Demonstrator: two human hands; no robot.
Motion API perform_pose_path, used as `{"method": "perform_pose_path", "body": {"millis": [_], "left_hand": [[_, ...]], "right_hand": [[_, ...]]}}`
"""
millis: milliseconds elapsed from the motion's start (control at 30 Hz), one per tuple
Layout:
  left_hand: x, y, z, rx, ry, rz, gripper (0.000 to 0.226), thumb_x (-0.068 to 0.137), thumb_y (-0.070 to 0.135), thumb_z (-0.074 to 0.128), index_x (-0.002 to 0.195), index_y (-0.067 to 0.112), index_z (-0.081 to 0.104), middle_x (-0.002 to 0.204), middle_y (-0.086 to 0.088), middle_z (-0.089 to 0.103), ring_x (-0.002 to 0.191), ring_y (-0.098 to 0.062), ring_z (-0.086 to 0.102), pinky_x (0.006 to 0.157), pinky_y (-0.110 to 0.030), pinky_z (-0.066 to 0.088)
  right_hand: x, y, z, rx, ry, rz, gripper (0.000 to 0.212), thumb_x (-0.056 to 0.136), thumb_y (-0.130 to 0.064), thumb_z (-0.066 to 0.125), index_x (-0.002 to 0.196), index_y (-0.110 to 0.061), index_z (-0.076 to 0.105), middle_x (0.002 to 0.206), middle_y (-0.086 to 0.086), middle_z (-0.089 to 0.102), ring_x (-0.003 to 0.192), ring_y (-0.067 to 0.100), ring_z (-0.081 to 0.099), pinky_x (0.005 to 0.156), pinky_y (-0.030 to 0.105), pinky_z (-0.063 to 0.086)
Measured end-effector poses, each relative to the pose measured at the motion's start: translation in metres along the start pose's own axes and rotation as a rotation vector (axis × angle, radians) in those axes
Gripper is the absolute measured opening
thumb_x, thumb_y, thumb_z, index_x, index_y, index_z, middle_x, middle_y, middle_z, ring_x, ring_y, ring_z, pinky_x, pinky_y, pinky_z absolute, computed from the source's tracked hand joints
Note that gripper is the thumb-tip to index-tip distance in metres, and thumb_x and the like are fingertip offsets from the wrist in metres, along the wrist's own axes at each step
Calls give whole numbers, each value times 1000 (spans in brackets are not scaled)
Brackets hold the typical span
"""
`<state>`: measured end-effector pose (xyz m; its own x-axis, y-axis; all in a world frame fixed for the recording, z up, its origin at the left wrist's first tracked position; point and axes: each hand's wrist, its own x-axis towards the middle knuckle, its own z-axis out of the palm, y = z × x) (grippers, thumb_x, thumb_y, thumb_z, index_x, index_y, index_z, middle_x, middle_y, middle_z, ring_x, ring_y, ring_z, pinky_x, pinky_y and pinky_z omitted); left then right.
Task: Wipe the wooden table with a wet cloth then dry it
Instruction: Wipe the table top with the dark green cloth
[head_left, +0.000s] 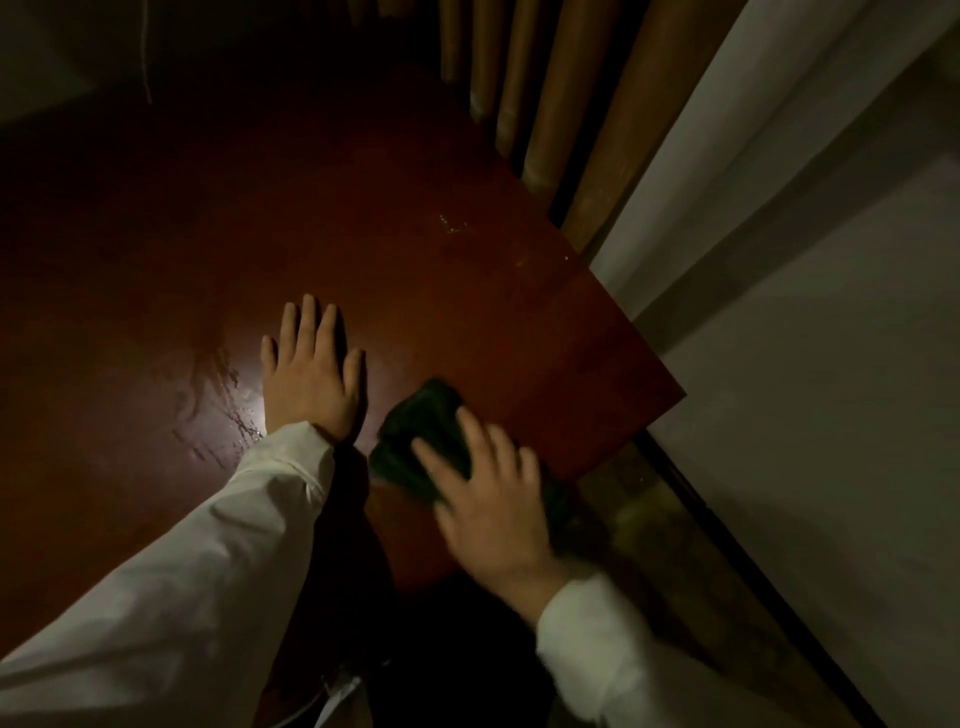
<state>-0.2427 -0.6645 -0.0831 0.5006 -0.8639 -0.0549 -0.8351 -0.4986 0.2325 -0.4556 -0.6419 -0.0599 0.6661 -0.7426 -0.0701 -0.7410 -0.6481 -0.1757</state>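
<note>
The surface (467, 291) is a dark reddish-brown wooden top with a glossy finish, seen in dim light. Its right edge runs diagonally to a near right corner. A patch of wet streaks (223, 395) glints on it, just left of the left hand (311, 379), which lies flat on the wood with its fingers straight. A dark green cloth (421, 436) lies bunched on the surface near the front edge, with the right hand (493, 504) pressing on it, fingers spread. A few faint light specks (452, 226) show farther back near the right edge.

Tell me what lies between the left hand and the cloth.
Only bare wooden table, head view: left hand flat, dark cloth under right hand.
</note>
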Motion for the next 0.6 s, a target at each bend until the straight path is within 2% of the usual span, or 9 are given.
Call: {"method": "perform_pose_path", "body": {"millis": [133,200,300,400,467,533,600], "left_hand": [[-1,1,1,8,10,-2,55,98,38,27,146,15,17,155,-7,8,142,-21,0,114,-43,0],[-1,1,1,8,9,-7,55,98,38,28,146,15,17,155,-7,8,142,-21,0,114,-43,-1],[-2,2,-1,13,3,-1,55,98,38,28,146,14,16,155,-7,7,142,-21,-1,114,-43,-1],[-1,4,-3,-6,-22,-13,55,98,38,29,146,14,17,155,-8,7,142,-22,-1,114,-44,0],[1,7,-7,-16,-17,-27,55,96,36,33,145,12,22,154,-10,14,142,-25,5,113,-45,4],[7,8,-12,-48,31,-30,54,90,35,39,137,9,37,147,-16,31,137,-31,21,110,-46,15],[18,9,-15,-79,65,-17,51,81,35,41,123,7,50,133,-18,46,124,-34,37,101,-45,27]], "right_hand": [[52,79,-19,-36,60,178,62,86,-38,57,143,-38,32,150,14,28,131,36,32,99,50,32],[81,114,-28,-48,105,257,58,89,-37,53,143,-37,33,150,15,28,130,37,32,98,49,32],[101,142,-33,-67,100,255,55,89,-37,53,142,-35,37,147,16,31,126,39,36,95,49,33],[87,139,-31,-44,89,188,56,87,-34,56,140,-34,39,146,18,32,125,40,35,95,51,34],[66,122,-27,-16,76,89,59,82,-33,58,138,-35,39,145,17,32,124,39,34,94,52,36],[52,99,-21,-9,52,27,58,80,-39,57,135,-37,38,143,15,34,121,36,34,92,51,37],[54,74,-17,-40,48,42,54,81,-48,54,133,-36,41,140,17,38,117,36,39,87,51,40]]}}
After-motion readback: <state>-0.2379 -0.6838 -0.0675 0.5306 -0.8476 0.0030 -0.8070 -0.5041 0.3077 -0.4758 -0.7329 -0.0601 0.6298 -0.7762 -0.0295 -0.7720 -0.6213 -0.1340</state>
